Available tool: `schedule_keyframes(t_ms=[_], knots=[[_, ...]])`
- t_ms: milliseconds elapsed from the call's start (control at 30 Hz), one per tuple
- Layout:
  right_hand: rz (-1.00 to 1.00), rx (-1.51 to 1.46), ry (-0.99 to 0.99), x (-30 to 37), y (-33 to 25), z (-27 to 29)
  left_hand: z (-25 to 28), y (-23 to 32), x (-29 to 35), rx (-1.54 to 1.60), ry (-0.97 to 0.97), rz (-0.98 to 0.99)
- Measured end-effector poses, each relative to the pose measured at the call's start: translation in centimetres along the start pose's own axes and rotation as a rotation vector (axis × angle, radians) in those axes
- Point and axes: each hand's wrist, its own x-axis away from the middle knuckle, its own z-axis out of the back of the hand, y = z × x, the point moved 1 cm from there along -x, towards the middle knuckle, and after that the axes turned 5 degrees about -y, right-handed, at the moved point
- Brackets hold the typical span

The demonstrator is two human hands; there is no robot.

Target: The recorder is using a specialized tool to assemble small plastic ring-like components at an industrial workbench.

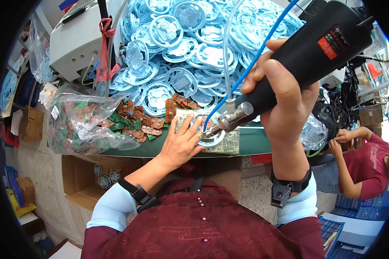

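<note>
My right hand point(285, 95) is wrapped round a thick black powered screwdriver point(322, 47), held slanting down to the left. Its metal nose point(222, 121), joined by a clear tube and a blue hose, points at a pale blue plastic ring-shaped part point(218, 140) near the table edge. The tip is at or just over this part; exact contact cannot be made out. My left hand point(180, 144) lies with fingers spread over the part's left side, thumb near the tip. Under the part is a yellowish, film-wrapped pad point(233, 144). Hand and tool hide much of the part.
A large heap of pale blue ring parts point(188, 49) fills the back of the green table point(257, 140). Brown and green circuit boards point(136, 121) spill from a clear bag point(73, 125) at left. A cardboard box point(80, 181) stands below. Another person point(367, 164) sits at right.
</note>
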Motion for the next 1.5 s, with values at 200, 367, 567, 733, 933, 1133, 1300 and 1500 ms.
schedule_keyframes(t_ms=[200, 367, 567, 733, 933, 1133, 1300, 1500], knots=[[0.006, -0.165, 0.047, 0.0, 0.8, -0.2, -0.3, 0.0, 0.3, 0.035, -0.017, 0.019], [-0.005, -0.163, 0.039, 0.1, 1.2, 0.1, -0.3, 0.1, 0.2, 0.042, 0.001, 0.025], [-0.003, -0.207, 0.052, 0.5, 1.9, 0.1, -0.3, -0.1, 0.1, 0.023, -0.012, 0.037], [-0.007, -0.064, 0.029, 1.8, 1.1, -0.7, -0.2, -0.1, -0.1, 0.020, -0.012, 0.013], [-0.034, -0.052, 0.002, 0.0, -2.1, 1.6, 1.3, 0.5, -1.6, 0.086, -0.012, -0.025], [-0.021, 0.009, 0.010, 0.5, -0.7, 0.9, 0.4, 0.0, -2.1, 0.228, 0.014, -0.004], [-0.025, 0.005, 0.028, 0.6, 0.1, 0.7, 0.4, -0.3, -2.4, 0.282, 0.027, -0.008], [-0.024, -0.005, 0.022, 0.6, 0.6, 0.8, 0.2, -0.5, -2.4, 0.276, 0.003, -0.002]])
